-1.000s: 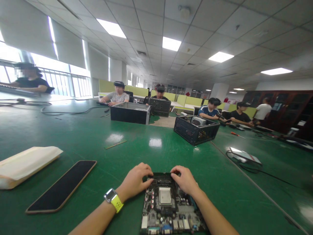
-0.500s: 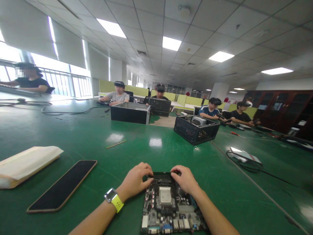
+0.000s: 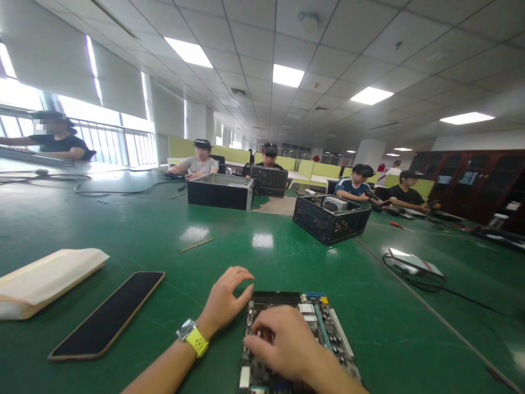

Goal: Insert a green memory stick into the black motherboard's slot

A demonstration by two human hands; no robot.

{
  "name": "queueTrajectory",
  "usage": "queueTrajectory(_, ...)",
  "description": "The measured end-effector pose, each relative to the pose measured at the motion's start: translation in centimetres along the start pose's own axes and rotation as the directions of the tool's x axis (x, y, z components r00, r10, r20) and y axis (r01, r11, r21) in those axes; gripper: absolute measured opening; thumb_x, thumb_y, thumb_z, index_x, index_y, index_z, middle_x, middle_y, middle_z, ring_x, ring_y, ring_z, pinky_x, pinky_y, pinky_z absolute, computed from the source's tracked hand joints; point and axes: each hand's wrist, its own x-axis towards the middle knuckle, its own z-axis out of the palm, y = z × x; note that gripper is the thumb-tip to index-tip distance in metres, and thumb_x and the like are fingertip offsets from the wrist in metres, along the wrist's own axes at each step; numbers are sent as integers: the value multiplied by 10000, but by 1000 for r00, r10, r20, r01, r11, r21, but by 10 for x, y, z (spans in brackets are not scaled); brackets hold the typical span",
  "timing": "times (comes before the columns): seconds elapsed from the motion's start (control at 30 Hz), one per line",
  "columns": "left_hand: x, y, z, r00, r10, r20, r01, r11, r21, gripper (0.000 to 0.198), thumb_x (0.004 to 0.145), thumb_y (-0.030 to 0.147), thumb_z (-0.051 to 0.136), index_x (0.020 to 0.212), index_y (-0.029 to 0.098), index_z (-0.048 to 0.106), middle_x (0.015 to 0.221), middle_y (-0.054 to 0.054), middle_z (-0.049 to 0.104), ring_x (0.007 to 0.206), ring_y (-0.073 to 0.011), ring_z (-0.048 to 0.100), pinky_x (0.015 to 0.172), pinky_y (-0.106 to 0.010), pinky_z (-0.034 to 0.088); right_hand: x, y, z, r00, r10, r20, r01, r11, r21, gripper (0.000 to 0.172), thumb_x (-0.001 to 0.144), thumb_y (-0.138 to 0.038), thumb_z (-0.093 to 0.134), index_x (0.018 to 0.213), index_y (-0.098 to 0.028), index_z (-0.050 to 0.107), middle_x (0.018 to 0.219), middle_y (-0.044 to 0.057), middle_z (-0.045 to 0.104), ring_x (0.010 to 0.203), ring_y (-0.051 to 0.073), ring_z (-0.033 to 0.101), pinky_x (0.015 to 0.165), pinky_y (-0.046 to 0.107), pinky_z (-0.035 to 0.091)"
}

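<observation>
A motherboard (image 3: 328, 328) lies flat on the green table in front of me. A black strip (image 3: 274, 297) runs along its far edge. Over the board's left half hovers my right hand (image 3: 287, 339), its fingers half curled and the thumb held apart from them. It hides the silver processor and the middle of the board; whether the fingertips touch anything there I cannot see. My left hand (image 3: 227, 298) is beside the far left corner, fingers apart and holding nothing. On that wrist is a watch (image 3: 192, 335) with a yellow-green strap.
To the left lie a phone (image 3: 110, 314) and a pale paper packet (image 3: 49, 279). Farther off are a thin stick (image 3: 197, 244), an open black computer case (image 3: 330, 219), another case (image 3: 220, 192) and a cabled flat device (image 3: 416, 264). Several people sit around the table.
My right hand has moved from the board's far edge back and left, over its middle, covering the processor. My left hand has come off the black strip and opened slightly.
</observation>
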Motion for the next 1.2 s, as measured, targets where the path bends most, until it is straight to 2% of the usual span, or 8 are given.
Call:
queueTrajectory(0.13,0,-3,1,1000,-6,-5,6,1000,14,119,845,207,532,924,206,620,968,-53,627,935,-211,571,851,-355,474,-6,-17,20,985,-67,157,90,986,-140,440,751,-653,514,821,-263,706,708,19,702,653,194,618,600,261,386)
queueTrajectory(0.43,0,-4,1,1000,-14,-6,14,999,33,111,857,217,521,910,212,620,950,-42,631,924,-207,577,841,-343,474,-7,-8,35,969,-100,227,158,954,-255,251,780,-408,511,787,-255,710,670,24,707,552,177,610,515,249,347)
queueTrajectory(0.57,0,-5,1,1000,-10,-3,10,999,37,110,854,217,524,904,213,623,946,-41,633,927,-208,576,845,-349,472,0,32,6,990,136,27,-122,948,-292,213,771,-308,496,757,-244,698,705,47,710,618,192,627,537,258,334)
queueTrajectory(0.7,1,-3,1,1000,-8,5,8,1000,24,109,848,222,528,894,212,627,935,-37,640,904,-204,587,831,-347,478,6,85,-25,887,439,-144,-461,823,-331,217,774,-266,476,761,-222,688,791,95,710,729,242,640,568,285,344)
queueTrajectory(0.83,1,-3,1,1000,-7,14,7,1000,11,107,851,221,527,887,212,628,929,-33,647,903,-200,590,834,-341,476,3,106,-36,833,523,-180,-552,762,-338,214,784,-249,473,770,-199,681,809,115,698,762,244,634,597,293,357)
queueTrajectory(1.03,1,-2,3,994,-18,111,17,1000,6,110,850,203,534,904,207,629,940,-38,644,911,-196,584,849,-339,469,-7,58,-25,912,354,205,-349,935,-63,179,756,-277,533,753,-180,683,734,46,685,678,160,611,575,231,370)
queueTrajectory(1.13,-1,2,3,976,-3,220,2,1000,2,147,823,211,578,953,219,645,1077,-54,621,1011,-212,562,903,-351,454,-7,31,-21,839,75,539,-325,864,386,314,808,-372,501,1028,-207,652,793,18,689,541,116,582,501,209,381)
queueTrajectory(1.2,-2,5,4,950,16,313,-19,1000,7,160,802,237,614,954,232,665,1206,-64,577,1104,-238,527,955,-378,427,-4,27,-21,891,22,453,-286,803,523,354,837,-380,469,1118,-218,612,862,17,688,587,120,599,543,219,415)
